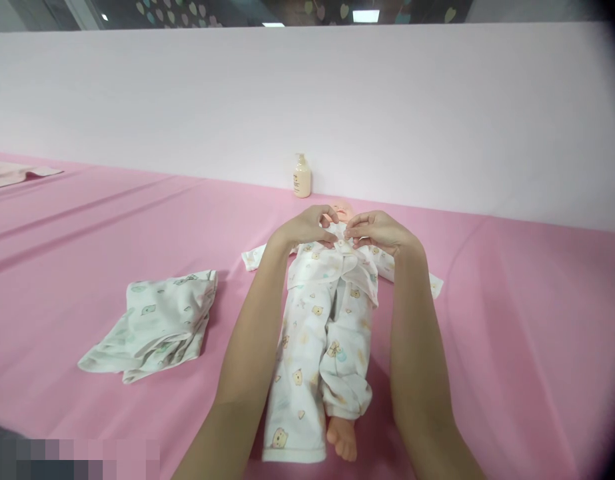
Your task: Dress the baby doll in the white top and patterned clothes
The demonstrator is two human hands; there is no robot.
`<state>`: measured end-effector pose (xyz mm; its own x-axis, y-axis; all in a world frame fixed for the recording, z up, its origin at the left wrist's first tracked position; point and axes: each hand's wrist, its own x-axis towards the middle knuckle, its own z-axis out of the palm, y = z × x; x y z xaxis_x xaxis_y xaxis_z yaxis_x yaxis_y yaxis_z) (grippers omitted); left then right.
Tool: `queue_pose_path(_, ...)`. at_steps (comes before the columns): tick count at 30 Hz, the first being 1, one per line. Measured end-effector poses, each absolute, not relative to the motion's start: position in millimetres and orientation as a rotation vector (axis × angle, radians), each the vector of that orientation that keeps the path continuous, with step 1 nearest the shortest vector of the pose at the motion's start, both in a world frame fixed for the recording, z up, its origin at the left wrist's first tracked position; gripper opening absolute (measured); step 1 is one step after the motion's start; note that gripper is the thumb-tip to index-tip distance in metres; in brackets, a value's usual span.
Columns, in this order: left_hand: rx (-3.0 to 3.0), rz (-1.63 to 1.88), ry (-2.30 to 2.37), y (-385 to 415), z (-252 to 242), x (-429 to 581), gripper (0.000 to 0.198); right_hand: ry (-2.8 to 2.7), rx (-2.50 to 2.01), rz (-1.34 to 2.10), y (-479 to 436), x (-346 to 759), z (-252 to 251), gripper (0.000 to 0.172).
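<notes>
A baby doll (342,212) lies on its back, its head partly hidden behind my hands. It wears a white jacket (312,268) printed with small bears, and matching trousers (300,373). One bare foot (342,439) sticks out of the right trouser leg; the left leg's hem covers the other. At the jacket's neck front, my left hand (310,227) has thumb and fingers bent in at the fabric edge. My right hand (377,231) pinches the front of the jacket close beside it. Both sleeves spread out sideways.
Left of the doll lies a folded white printed cloth (162,320). A cream pump bottle (302,179) stands against the white wall (307,100) at the back. Pink sheeting (487,347) covers the surface, and a pale pink cloth (12,173) lies at the far left.
</notes>
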<state>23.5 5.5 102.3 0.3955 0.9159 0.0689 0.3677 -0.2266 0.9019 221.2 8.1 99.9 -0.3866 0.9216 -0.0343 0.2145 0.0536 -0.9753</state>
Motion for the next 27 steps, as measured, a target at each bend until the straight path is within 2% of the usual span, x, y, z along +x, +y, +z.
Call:
queue_pose_path(7, 1.839, 0.768, 1.205, 1.2, 106.0, 27.1, 0.039, -1.932, -1.294, 1.28, 2.2, 218.3, 108.0, 0.007)
queue_pose_path(11, 1.857, 0.454, 1.227, 4.1, 103.0, 27.3, 0.048, -1.94, -1.397, 1.294, 13.3, 211.5, 95.8, 0.011)
queue_pose_path(15, 1.966, 0.248, 1.286, 9.0, 94.8, 28.7, 0.059, -1.954, -1.52, 1.275, 21.4, 205.6, 78.5, 0.004)
queue_pose_path(19, 2.16, 0.135, 1.276, -3.3, 86.1, 35.5, 0.076, -2.036, -1.606, 1.038, 12.0, 200.8, 67.2, 0.028)
queue_pose_path(24, 2.356, 0.291, 1.476, -42.3, 61.4, 42.3, 0.098, -2.021, -1.611, 0.675, -23.9, 191.2, 58.2, 0.029)
queue_pose_path(27, 2.398, 0.605, 1.505, -74.4, 43.3, 41.6, 0.089, -1.92, -1.59, 0.492, -56.6, 185.5, 48.4, 0.021)
